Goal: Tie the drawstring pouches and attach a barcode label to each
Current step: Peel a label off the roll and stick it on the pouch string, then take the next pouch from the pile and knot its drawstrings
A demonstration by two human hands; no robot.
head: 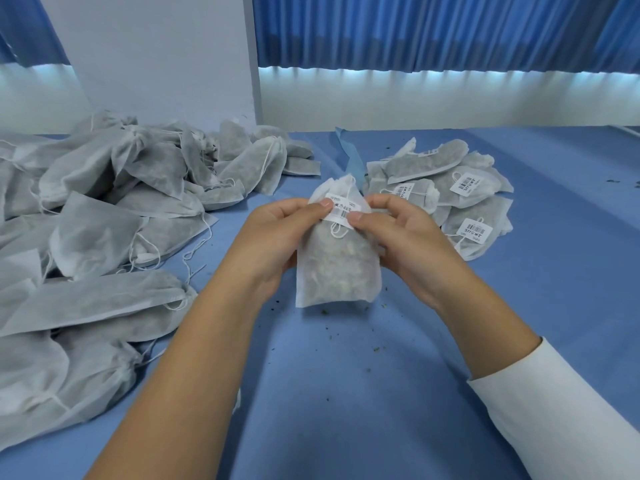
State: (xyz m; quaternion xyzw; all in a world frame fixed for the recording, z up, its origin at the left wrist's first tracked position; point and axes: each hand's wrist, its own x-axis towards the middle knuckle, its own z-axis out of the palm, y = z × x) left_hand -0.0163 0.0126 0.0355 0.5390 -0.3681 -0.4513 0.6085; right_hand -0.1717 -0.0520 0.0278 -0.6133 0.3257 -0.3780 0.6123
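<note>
White non-woven fabric, thin enough to show the dried herb bits inside: that's the pouch (pixel 337 268) I'm on, held upright over the middle of the table (pixel 346 393). I can't tell if its bottom seam touches the blue cloth. My left hand (pixel 277 233) and right hand (pixel 398 237) both curl round the neck, thumbs pinching the barcode label (pixel 341 213) from either end. The drawstring (pixel 337 230) looks knotted, with a loop hanging just below the sticker.

My take on doing this bit well: smooth the label outward from its centre with both thumbs so it wraps the gathered neck without creasing the bars, and keep that loop from getting stuck under it. The fabric is floppy, so the fingers behind need to back it up.

Room-wise, the unlabelled heap (pixel 104 209) hogs the left edge and spills toward the middle. The labelled stack (pixel 460 195) sits right of centre, toward the far edge. The near edge and right side are open cloth with a few crumbs (pixel 367 341). I'd guess the pouch goes to that stack next, a short unblocked hop.
</note>
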